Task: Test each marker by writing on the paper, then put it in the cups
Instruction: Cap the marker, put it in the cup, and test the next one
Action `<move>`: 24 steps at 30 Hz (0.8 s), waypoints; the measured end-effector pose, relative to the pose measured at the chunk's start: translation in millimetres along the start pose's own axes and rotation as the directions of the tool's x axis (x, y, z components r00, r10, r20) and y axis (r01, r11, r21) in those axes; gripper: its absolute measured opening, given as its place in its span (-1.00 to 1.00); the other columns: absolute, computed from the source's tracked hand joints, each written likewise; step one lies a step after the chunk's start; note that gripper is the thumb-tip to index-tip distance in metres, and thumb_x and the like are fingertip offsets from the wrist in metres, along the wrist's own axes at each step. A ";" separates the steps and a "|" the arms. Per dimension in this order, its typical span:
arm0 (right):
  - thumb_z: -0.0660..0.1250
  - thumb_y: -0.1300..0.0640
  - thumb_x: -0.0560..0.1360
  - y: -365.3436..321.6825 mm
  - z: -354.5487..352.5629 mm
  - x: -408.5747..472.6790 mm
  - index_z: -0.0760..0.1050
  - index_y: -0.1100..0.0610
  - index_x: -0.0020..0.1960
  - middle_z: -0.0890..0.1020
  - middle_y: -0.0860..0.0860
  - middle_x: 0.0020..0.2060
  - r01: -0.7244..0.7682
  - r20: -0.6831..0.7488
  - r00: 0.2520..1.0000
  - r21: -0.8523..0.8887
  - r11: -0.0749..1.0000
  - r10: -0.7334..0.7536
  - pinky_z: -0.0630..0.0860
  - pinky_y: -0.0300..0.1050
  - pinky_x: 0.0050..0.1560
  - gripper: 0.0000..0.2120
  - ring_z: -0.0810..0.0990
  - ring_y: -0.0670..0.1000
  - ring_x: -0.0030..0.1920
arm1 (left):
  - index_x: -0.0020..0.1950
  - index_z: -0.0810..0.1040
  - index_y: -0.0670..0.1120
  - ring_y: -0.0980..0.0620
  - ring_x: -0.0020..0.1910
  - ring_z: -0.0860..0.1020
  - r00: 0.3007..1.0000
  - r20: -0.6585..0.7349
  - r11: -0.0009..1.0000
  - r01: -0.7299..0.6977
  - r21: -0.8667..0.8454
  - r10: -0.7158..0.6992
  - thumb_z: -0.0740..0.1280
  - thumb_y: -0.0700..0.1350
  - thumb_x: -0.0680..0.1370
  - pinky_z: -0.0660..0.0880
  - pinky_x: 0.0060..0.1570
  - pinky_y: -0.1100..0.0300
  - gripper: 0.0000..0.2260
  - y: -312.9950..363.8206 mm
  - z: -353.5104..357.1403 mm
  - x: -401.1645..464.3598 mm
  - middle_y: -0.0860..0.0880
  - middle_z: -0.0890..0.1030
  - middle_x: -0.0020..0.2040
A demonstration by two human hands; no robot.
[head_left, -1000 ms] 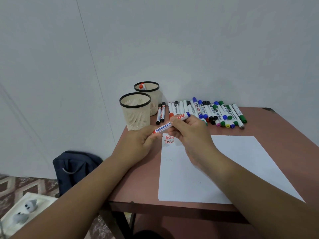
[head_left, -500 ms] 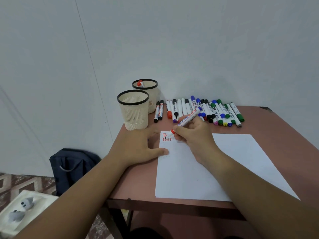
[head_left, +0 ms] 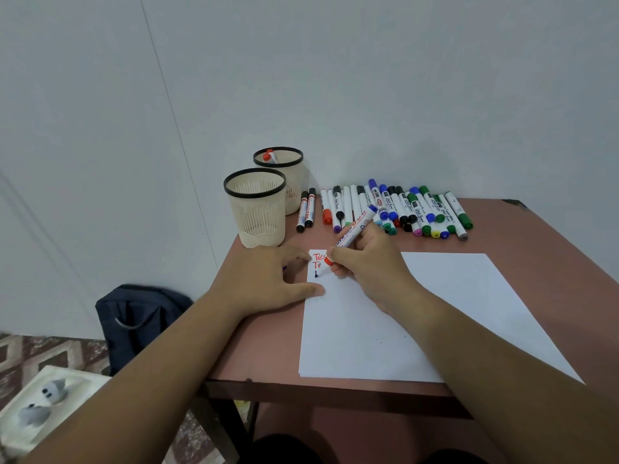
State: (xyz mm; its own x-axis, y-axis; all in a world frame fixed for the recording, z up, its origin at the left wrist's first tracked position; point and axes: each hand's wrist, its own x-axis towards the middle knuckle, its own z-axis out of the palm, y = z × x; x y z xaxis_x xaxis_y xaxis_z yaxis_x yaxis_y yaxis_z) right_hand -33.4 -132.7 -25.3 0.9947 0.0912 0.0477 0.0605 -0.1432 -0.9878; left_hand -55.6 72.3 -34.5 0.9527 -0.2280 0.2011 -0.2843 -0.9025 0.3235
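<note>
The right hand (head_left: 365, 262) pinches a marker (head_left: 351, 241), tip touching the paper (head_left: 418, 313) at its far left corner. The left hand (head_left: 278, 279) lies flat, steadying that edge. A light, short stroke should suffice; both cups (head_left: 256, 209) stand just beyond.

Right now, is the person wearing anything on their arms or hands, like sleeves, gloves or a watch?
No. Both forearms are bare all the way to the bottom edge of the picture, with no sleeves showing. The left hand and right hand have no gloves, and no watch, bracelet or ring is visible on the parts in view.
</note>
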 end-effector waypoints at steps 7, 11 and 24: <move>0.51 0.25 0.51 2.1 1.4 2.3 0.55 0.13 0.05 0.71 0.11 -0.18 0.018 -0.024 1.000 0.036 0.999 -0.017 0.72 0.06 -0.02 -0.81 0.72 0.01 -0.22 | 0.35 0.48 0.30 0.19 -0.09 0.55 1.000 0.005 1.000 0.014 0.000 -0.014 0.31 0.53 0.35 0.54 -0.12 0.18 -0.37 2.4 -1.4 -0.7 0.15 0.62 -0.04; 0.49 0.27 0.52 1.5 3.1 1.8 0.54 0.12 0.05 0.69 0.18 -0.12 0.029 -0.020 0.999 0.011 1.000 -0.029 0.72 0.06 -0.02 -0.81 0.71 0.00 -0.20 | 0.32 0.50 0.30 0.20 -0.12 0.54 1.000 -0.009 1.000 0.016 -0.011 -0.016 0.35 0.49 0.36 0.52 -0.13 0.20 -0.41 3.4 -1.1 -1.9 0.13 0.62 -0.10; 0.46 0.24 0.54 -3.5 -1.6 -6.7 0.49 0.05 0.00 0.69 0.12 -0.13 0.032 -0.054 0.998 -0.097 0.995 -0.037 0.72 -0.09 -0.14 -0.82 0.69 -0.01 -0.21 | 0.35 0.49 0.28 0.23 -0.12 0.52 1.000 -0.008 1.000 0.028 0.003 -0.028 0.34 0.50 0.36 0.50 -0.14 0.23 -0.39 4.3 -2.2 -1.4 0.16 0.60 -0.12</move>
State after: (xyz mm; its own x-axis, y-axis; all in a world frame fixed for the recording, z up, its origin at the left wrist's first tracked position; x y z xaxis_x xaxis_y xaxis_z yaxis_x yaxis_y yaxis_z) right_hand -40.1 -134.4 -22.0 0.9948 0.0434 0.0921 0.0997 -0.2352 -0.9668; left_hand -58.3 69.5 -31.4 0.9595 -0.1996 0.1989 -0.2569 -0.9095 0.3267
